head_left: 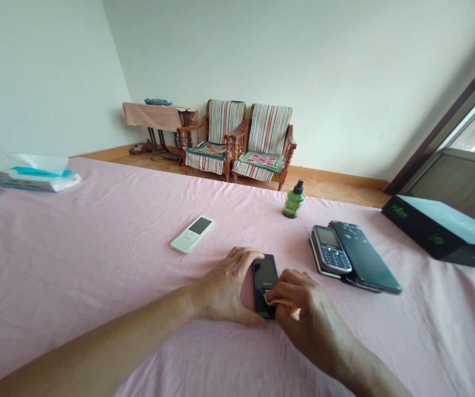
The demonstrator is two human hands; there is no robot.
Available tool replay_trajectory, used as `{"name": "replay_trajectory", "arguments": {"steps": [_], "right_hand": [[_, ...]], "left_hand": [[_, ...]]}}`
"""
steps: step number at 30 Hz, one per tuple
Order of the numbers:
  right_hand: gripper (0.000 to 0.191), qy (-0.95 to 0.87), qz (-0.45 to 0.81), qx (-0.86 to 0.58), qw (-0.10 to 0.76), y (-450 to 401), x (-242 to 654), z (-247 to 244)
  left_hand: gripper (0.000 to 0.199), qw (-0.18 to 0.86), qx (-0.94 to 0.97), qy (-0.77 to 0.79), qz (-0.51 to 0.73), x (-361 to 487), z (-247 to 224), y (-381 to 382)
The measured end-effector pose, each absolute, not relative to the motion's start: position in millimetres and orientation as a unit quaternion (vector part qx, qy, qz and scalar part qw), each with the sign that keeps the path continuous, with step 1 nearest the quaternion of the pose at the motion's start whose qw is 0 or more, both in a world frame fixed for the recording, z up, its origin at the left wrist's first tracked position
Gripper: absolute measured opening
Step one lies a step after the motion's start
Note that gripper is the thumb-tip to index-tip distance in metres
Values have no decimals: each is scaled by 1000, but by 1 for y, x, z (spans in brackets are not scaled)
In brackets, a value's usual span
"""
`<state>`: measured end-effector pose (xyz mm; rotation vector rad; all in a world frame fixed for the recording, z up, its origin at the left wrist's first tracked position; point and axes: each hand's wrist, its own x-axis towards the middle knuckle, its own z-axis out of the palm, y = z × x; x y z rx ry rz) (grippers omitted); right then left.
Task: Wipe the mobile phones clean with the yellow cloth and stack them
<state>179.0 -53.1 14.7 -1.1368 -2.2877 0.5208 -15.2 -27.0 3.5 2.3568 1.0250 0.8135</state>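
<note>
A black keypad phone (265, 271) lies face up on the pink cloth in front of me. My left hand (225, 289) steadies it, fingers at its top end and thumb by its bottom edge. In my right hand (303, 306) is a bunched yellowish cloth (281, 301), pressed against the phone's keys; most of the cloth is hidden by my fingers. To the left rests a white keypad phone (193, 234), touched by neither hand. Right of my hands, a dark blue keypad phone (332, 249) sits on another device, beside a large dark smartphone (365, 258).
A green spray bottle (293, 201) stands upright near the far edge. A black box (444, 231) is at the right and a tissue pack (39, 177) at the far left. The pink cloth (109, 242) covers the surface. Beyond it are two wooden chairs (258, 149).
</note>
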Motion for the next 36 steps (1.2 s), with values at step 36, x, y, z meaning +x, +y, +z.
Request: {"name": "replay_trajectory", "arguments": {"steps": [36], "right_hand": [[44,-853,266,-364,261,-53,180,18]], "left_hand": [[100,247,846,387,270,-18,4,-24]]}}
